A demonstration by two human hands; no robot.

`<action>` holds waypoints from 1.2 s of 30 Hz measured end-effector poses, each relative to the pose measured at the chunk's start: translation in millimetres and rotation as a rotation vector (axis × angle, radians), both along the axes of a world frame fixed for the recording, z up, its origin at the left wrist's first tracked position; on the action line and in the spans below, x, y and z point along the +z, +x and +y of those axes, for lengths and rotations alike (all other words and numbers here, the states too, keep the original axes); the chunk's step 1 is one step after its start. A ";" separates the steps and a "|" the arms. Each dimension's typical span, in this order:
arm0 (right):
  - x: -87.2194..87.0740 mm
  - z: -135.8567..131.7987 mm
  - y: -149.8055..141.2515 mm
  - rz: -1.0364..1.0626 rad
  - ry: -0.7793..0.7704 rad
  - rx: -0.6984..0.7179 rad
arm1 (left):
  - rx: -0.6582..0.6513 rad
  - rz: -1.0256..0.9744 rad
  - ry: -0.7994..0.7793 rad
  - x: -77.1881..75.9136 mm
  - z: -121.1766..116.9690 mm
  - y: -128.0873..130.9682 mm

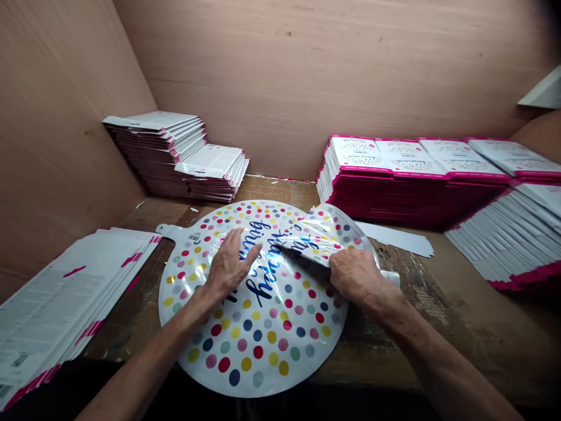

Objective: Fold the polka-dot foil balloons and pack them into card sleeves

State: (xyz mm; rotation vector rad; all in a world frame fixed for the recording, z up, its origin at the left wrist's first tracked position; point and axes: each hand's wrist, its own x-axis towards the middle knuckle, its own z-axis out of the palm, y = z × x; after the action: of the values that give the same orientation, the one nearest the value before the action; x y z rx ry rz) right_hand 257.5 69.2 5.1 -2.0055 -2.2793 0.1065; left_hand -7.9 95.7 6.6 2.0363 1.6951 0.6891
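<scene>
From the head camera, a round foil balloon (258, 333) printed with coloured polka dots and blue "happy birthday" script lies flat on a worn brown workbench (280, 190), near the bench's front edge. Its neck tab (167, 232) points to the upper left, just beside a near-left stack of white printed cards (74, 298). The balloon's upper-right part is folded back over its middle, with the shiny flap (315, 238) lying across the script.

The left hand (230, 263) rests open on the foil, fingers spread and pressing down, grasping nothing. The right hand (357, 278) is curled over the flap's lower edge and grips the fold; its thumb is hidden. Both forearms reach in from the bottom edge of the view.

A pink-edged card stack (394, 190) stands behind the flap, near a loose white card strip (397, 238). Another stack (169, 155) sits at the rear-left corner, well apart from the balloon, and a further stack (511, 234) lies along the right side.
</scene>
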 end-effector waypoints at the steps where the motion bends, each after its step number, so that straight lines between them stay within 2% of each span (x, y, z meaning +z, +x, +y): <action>1: 2.5 -10.6 -5.7 -0.029 -0.019 -0.044 | 0.077 -0.109 -0.044 8.1 -15.1 7.1; 2: 4.8 -21.6 -14.1 -0.057 -0.042 -0.086 | 0.088 -0.224 -0.151 14.1 -30.8 16.0; 3: 6.8 -32.8 -24.4 -0.075 -0.062 -0.123 | 0.038 -0.369 -0.302 17.3 -45.7 25.8; 5: 10.6 -55.7 -44.9 -0.068 -0.076 -0.111 | -0.031 -0.665 -0.575 15.9 -67.4 43.2; 7: 14.1 -76.6 -56.3 0.020 -0.046 0.096 | 0.037 -0.896 -0.695 8.9 -74.4 49.1; 9: 16.1 -90.4 -53.8 0.125 0.020 0.387 | 0.142 -1.027 -0.729 4.1 -69.6 38.0; 10: 15.7 -93.3 -48.6 0.163 0.069 0.510 | 0.162 -1.053 -0.758 4.3 -65.1 26.8; 12: 11.0 -90.7 -36.6 0.175 0.178 0.652 | 0.114 -1.011 -0.864 9.7 -56.6 -0.6; 15: -3.6 -74.7 -29.4 0.107 0.296 0.711 | -0.012 -0.682 -0.976 21.6 -52.7 -35.7; 16: -8.7 -69.3 -31.0 0.088 0.307 0.720 | -0.007 -0.518 -0.926 23.8 -54.3 -43.3; 17: -12.9 -64.8 -34.0 0.074 0.304 0.729 | 0.025 -0.348 -0.813 24.1 -57.2 -49.1; 19: -17.2 -59.5 -41.2 0.059 0.280 0.740 | 0.096 -0.092 -0.423 19.1 -65.6 -57.2; 20: -17.0 -58.4 -44.4 0.051 0.254 0.748 | 0.073 -0.026 -0.208 14.1 -70.3 -60.4; 22: -13.0 -56.8 -48.4 0.053 0.187 0.771 | -0.130 0.012 0.099 1.4 -78.4 -66.2; 24: -6.9 -52.9 -49.9 0.086 0.106 0.802 | -0.358 0.025 0.205 -11.2 -82.5 -71.2; 26: -2.5 -44.0 -51.5 0.155 0.024 0.762 | -0.422 0.038 0.196 -20.1 -81.6 -74.1; 28: -1.6 -29.8 -56.1 0.252 -0.032 0.629 | -0.343 -0.016 0.156 -24.1 -77.0 -73.5; 30: -3.3 -12.2 -65.4 0.332 -0.046 0.434 | -0.193 -0.097 0.097 -24.0 -70.7 -68.8; 32: -5.3 5.3 -78.6 0.340 -0.041 0.235 | 0.020 -0.156 0.014 -21.2 -63.6 -61.6; 34: -5.9 17.5 -92.9 0.259 -0.064 0.041 | 0.206 -0.165 -0.093 -16.4 -55.3 -55.1; 36: -5.0 19.8 -106.1 0.133 -0.034 -0.101 | 0.312 -0.154 -0.204 -10.9 -45.2 -51.6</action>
State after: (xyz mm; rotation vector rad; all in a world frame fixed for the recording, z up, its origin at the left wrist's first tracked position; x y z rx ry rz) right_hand 151.4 89.0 0.1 -2.0592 -2.1059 0.2642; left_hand -59.5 50.5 -4.3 1.5586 1.9235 0.7164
